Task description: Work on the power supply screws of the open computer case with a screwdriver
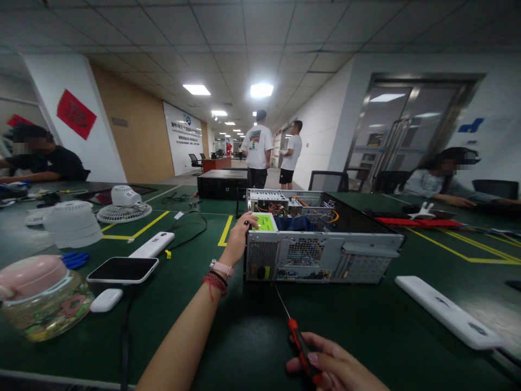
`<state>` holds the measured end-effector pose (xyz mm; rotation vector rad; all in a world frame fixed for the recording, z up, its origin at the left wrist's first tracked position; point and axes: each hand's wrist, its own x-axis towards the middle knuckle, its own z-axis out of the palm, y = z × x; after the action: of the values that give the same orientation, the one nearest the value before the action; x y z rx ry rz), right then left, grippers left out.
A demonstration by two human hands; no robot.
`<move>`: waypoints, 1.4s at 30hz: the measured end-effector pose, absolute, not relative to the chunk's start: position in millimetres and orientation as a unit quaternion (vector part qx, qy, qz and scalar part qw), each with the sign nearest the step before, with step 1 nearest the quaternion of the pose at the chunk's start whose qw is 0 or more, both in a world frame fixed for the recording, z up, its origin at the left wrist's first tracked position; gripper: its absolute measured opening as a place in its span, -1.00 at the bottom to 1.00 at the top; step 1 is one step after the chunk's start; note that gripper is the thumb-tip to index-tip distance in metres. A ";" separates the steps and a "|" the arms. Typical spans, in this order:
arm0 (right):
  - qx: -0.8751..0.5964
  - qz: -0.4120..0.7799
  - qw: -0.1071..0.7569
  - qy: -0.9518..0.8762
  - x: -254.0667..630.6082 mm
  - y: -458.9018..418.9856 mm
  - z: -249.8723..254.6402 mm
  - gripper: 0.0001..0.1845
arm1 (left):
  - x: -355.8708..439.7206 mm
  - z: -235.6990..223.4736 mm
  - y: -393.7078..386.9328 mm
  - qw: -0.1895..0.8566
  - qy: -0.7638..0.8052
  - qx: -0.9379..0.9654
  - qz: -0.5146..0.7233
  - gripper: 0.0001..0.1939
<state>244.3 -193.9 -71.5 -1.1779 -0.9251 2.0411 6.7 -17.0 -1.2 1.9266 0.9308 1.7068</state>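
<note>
An open computer case (325, 260) lies on the green table with its rear panel facing me. Inside its left end sits a power supply (266, 221) with a yellow-green label. My left hand (238, 239) is closed over the case's left top edge, its fingertips at the power supply. A red and black screwdriver (299, 342) is gripped in my right hand (325, 361), in front of the case. The long shaft points up and away, its tip close to the lower edge of the rear panel. Whether the tip touches the metal I cannot tell.
A pink-lidded jar (44, 304), a phone (122, 270) and a white earbud case (106, 300) lie on the left. Behind them stands a small white fan (124, 206). A white power bank (448, 312) lies right. Another black case (222, 184) is farther back. Several people are around.
</note>
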 end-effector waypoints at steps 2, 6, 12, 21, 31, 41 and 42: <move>-0.437 0.773 0.300 -0.348 245.3 -192.8 -73.0 -0.37 | 6.8 -1.1 -16.8 0.200 0.338 0.689 0.609 -0.61; -0.435 0.764 0.312 -0.361 244.2 -191.3 -72.0 -0.39 | 6.4 -1.7 -16.4 0.200 0.329 0.691 0.612 -0.62; -0.463 0.735 0.329 -0.371 237.5 -191.3 -70.9 -0.35 | 6.3 -1.3 -17.2 0.202 0.324 0.691 0.614 -0.62; -0.475 0.691 0.319 -0.442 239.8 -189.5 -90.6 -0.50 | 6.8 0.1 -17.0 0.199 0.343 0.687 0.609 -0.60; -0.502 0.686 0.306 -0.427 236.7 -191.2 -79.7 -0.44 | 7.0 -0.1 -17.2 0.202 0.329 0.687 0.616 -0.62; -0.470 0.749 0.307 -0.352 241.4 -194.7 -72.4 -0.39 | 7.1 -0.4 -17.8 0.203 0.328 0.689 0.613 -0.63; -0.468 0.750 0.306 -0.354 240.8 -194.0 -71.7 -0.40 | 7.1 -0.5 -17.6 0.203 0.327 0.690 0.613 -0.63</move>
<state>240.8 -194.0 -71.7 -1.2386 -0.9363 1.9837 7.1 -17.6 -0.5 1.9243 0.9136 1.7109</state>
